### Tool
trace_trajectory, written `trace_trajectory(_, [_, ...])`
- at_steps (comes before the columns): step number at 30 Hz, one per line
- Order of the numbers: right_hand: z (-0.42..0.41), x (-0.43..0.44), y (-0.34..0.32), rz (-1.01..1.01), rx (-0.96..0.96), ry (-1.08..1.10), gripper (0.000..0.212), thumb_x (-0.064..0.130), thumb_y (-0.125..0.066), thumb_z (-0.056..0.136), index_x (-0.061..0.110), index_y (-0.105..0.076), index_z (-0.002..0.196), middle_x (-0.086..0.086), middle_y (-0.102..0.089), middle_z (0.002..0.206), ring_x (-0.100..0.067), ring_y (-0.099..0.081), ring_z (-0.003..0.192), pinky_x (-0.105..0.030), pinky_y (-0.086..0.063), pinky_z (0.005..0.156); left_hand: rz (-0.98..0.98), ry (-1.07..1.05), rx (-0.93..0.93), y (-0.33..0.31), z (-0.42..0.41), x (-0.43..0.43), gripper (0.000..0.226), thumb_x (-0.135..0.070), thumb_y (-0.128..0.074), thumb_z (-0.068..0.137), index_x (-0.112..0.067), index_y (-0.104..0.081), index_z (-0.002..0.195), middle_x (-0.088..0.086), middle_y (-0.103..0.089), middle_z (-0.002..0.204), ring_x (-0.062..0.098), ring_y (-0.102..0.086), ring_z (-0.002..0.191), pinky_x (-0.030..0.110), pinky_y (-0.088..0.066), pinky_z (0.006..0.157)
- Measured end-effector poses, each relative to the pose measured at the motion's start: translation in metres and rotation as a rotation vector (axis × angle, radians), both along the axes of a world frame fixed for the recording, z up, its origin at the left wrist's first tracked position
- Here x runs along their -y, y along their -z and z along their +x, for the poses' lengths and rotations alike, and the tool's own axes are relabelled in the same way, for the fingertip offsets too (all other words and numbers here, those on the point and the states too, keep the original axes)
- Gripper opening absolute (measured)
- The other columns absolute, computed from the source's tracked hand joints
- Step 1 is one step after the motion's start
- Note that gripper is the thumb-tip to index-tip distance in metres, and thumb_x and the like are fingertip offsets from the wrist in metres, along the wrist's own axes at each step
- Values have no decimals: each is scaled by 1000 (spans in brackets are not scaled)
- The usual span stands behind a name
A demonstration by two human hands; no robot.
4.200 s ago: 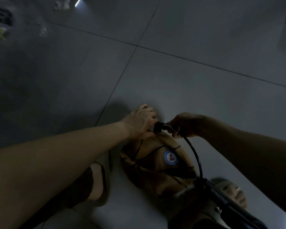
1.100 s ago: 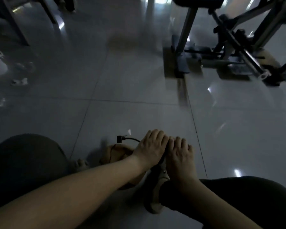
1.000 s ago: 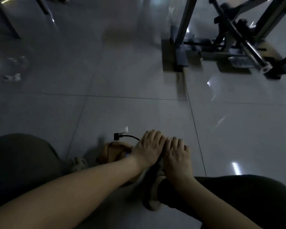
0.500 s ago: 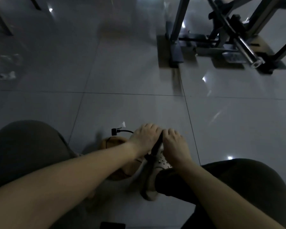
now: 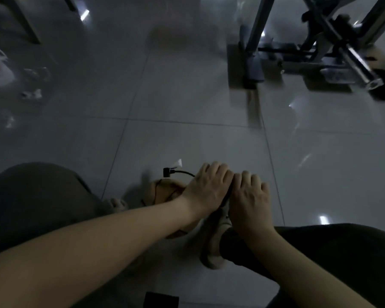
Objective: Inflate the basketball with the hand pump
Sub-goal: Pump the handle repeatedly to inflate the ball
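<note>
In the head view, dim and blurred at the edges, the left hand and right hand sit side by side, knuckles up, low in the middle of the picture. Each has its fingers curled down over the dark handle of the pump, of which only a thin strip shows in the gap between them. The two hands touch along their inner edges. The pump's barrel is hidden beneath them. A thin black hose arches out from under the left hand to a small black connector with a white tag beside it. Whether the connector is joined to the ball cannot be told. The ball, tan with dark seams, lies on the floor just below the connector, partly covered by the left wrist and forearm. A pale shoe stands beside the ball under the right hand, and toes show to the ball's left. Dark-clothed knees flank the scene. A metal gym frame stands well apart at upper right.
</note>
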State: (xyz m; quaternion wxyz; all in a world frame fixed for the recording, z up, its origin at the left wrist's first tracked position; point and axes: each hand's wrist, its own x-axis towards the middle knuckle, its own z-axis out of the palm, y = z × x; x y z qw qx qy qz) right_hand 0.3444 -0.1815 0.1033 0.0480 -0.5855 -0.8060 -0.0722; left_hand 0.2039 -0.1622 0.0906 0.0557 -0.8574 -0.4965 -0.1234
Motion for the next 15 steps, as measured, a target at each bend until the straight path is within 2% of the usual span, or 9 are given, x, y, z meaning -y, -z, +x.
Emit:
trace_trajectory(4, [1, -4, 29, -143, 73, 24, 17, 15, -42, 82, 12, -50, 96, -9, -44, 88, -26, -38, 75, -37, -32, 65, -27, -30, -33, 39, 8, -2, 12, -20, -45, 91, -13, -50, 98, 9, -51, 94, 26, -44, 85, 39, -41, 72])
trace_trajectory(9, [0, -11, 54, -311, 138, 44, 21, 20, -48, 87, 14, -50, 107, -8, -45, 97, -25, -41, 83, -35, -32, 70, -45, -33, -54, 78, 12, -6, 16, -20, -41, 90, -12, -46, 103, 8, -48, 95, 25, -42, 84, 38, -41, 73])
trace_trajectory(12, [6, -25, 59, -321, 124, 40, 20, 20, -52, 87, 14, -49, 106, -7, -47, 96, -25, -43, 83, -35, -37, 71, -102, -65, -98, 80, 18, -18, 20, -20, -35, 90, -12, -46, 104, 9, -50, 96, 25, -43, 85, 38, -41, 72])
trace_trajectory(15, [13, -35, 43, -383, 71, -4, 26, 17, -43, 88, 14, -50, 112, -6, -51, 105, -25, -50, 94, -34, -41, 78, -195, -38, -162, 61, 18, -27, 28, -21, -27, 91, -13, -48, 107, 8, -54, 101, 25, -47, 89, 37, -42, 76])
